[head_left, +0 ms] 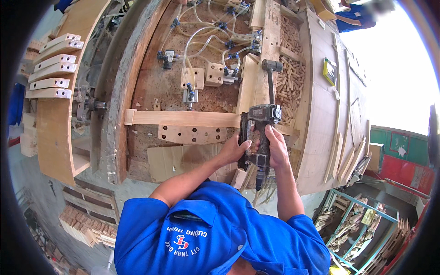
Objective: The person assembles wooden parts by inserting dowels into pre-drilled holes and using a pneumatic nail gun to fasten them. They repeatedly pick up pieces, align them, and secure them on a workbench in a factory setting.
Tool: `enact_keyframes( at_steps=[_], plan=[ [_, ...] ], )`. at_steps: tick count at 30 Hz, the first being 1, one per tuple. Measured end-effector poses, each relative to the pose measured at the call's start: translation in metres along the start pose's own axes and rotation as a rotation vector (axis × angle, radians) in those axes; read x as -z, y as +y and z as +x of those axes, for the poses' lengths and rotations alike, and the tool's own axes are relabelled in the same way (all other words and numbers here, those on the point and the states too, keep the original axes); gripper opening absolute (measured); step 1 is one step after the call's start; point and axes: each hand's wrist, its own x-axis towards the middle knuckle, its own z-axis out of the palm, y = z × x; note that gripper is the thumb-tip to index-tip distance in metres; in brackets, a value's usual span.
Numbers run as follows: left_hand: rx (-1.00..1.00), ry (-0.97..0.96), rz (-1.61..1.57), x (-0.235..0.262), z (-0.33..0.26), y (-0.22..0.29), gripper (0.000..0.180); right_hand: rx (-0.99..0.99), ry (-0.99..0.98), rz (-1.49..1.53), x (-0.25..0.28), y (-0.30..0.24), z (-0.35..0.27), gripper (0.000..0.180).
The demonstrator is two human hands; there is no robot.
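Both hands grasp one nail gun (259, 123): left hand (234, 149) fingers clenched beside it, right hand (277, 149) wrapping its handle

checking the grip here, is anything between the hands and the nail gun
Nothing visible. The left hand and right hand both wrap directly on the nail gun, which stands over the wooden strip.

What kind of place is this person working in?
Most likely a woodworking or furniture workshop: both hands grip a pneumatic nail gun over a wooden workbench, beside a heap of wooden dowels and stacked wooden blocks.
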Motion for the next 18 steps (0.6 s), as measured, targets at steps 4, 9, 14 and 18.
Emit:
enact_keyframes(
  at_steps=[4, 9, 14, 18],
  plan=[
    [0.035, -0.029, -0.004, 0.004, 0.006, -0.015, 0.065, 0.000, 0.011, -0.034, -0.007, 0.001, 0.002, 0.037],
    [0.117, -0.019, -0.013, 0.005, -0.001, 0.005, 0.065, 0.022, 0.033, -0.073, -0.010, 0.003, 0.002, 0.037],
    [0.163, -0.014, 0.035, 0.005, -0.003, 0.008, 0.066, 0.036, 0.001, -0.139, -0.012, -0.004, -0.005, 0.037],
    [0.084, -0.001, -0.031, 0.003, -0.006, 0.006, 0.066, 0.038, 0.023, -0.149, -0.016, -0.004, -0.006, 0.036]
  ],
)
